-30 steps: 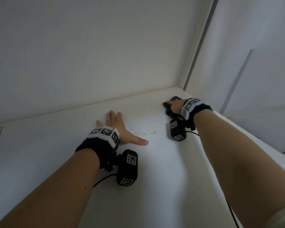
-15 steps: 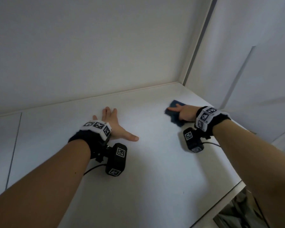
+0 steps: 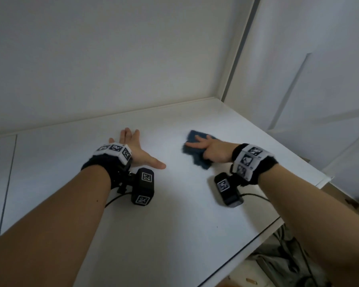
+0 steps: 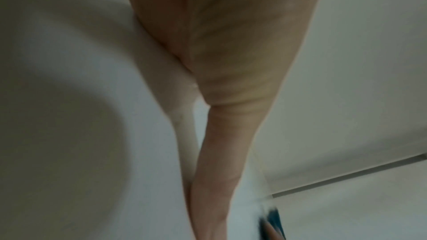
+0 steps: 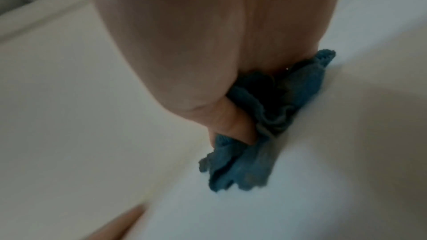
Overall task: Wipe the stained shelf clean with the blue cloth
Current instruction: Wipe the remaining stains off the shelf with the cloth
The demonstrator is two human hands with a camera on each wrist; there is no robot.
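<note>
The white shelf (image 3: 184, 214) spreads out in front of me, and I can make out no stain on it. My left hand (image 3: 137, 150) lies flat on it, fingers straight and thumb spread to the right, holding nothing. The crumpled blue cloth (image 3: 192, 136) lies to its right under my right hand (image 3: 207, 148). In the right wrist view the thumb (image 5: 231, 121) is tucked into the folds of the blue cloth (image 5: 249, 161), pinching it against the palm while the hand presses it down. In the left wrist view the blue cloth (image 4: 275, 220) shows beyond my thumb (image 4: 219, 152).
A white back wall (image 3: 112, 69) rises behind the shelf, and a white side panel (image 3: 309, 79) stands on the right past a dark gap. The shelf's dark-lined front edge (image 3: 247, 249) runs at lower right, with bundled fabric and cables (image 3: 282, 262) below it.
My right hand has slid the blue cloth left from the back right corner toward my left hand. The yellowish stain seen beside my left thumb a second ago no longer shows.
</note>
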